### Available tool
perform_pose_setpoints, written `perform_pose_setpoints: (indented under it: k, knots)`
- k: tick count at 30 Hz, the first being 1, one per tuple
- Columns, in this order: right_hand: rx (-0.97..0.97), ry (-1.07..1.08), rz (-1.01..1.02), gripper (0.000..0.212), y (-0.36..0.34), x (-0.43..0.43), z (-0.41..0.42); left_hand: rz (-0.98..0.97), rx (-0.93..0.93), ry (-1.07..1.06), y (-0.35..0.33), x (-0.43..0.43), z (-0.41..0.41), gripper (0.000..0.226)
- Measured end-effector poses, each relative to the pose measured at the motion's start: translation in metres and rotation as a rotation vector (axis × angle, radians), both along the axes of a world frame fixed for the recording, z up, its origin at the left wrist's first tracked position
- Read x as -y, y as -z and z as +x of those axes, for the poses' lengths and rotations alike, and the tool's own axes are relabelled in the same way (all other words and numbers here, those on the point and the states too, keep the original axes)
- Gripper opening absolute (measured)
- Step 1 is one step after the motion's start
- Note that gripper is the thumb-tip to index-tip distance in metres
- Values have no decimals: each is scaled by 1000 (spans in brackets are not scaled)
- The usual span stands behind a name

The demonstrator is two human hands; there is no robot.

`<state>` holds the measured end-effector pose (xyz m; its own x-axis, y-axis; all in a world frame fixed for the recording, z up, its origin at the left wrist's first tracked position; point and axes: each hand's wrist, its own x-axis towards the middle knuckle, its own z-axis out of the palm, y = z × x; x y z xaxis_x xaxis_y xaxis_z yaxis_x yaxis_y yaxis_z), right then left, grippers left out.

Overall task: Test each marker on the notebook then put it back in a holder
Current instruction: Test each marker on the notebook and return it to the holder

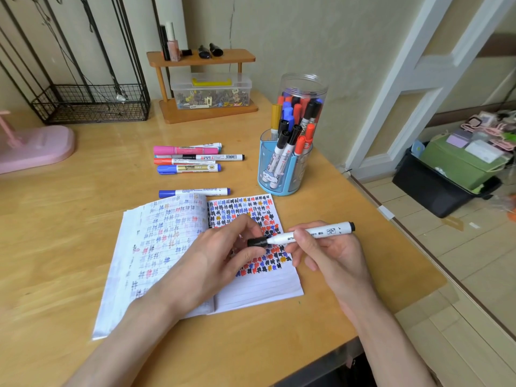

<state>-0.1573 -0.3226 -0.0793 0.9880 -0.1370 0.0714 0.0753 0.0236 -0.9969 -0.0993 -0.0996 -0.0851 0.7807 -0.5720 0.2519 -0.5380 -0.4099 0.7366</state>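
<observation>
An open lined notebook [173,247] lies on the wooden desk, its right page covered with small black, blue, red and yellow test marks. Over that page my right hand [332,255] grips the white barrel of a black marker [321,231], held nearly level. My left hand [223,247] pinches the marker's black cap [257,242], which sits on the marker's left end. Behind the notebook stands a blue holder [282,177] with several markers, and behind that a clear round jar [303,90] full of more markers.
Several loose markers [190,159] lie in a row on the desk [83,191] behind the notebook, and one blue marker [194,192] lies at its top edge. A wooden shelf with a plastic box [210,90], a wire rack [92,104] and a pink stand [33,149] stand at the back. The desk edge runs along the right.
</observation>
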Motion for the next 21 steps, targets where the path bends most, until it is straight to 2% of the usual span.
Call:
perform_pose_setpoints:
  k: [5, 11, 21]
  knots:
    - [-2, -9, -13, 21, 0, -2, -1, -7, 24, -2, -1, 0, -1, 13]
    - [28, -51, -4, 21, 1, -3, -1, 39, 129, -36, 0, 1, 0, 29]
    - [92, -18, 18, 17, 4, -6, 0, 25, 203, -78, 0, 12, -6, 22]
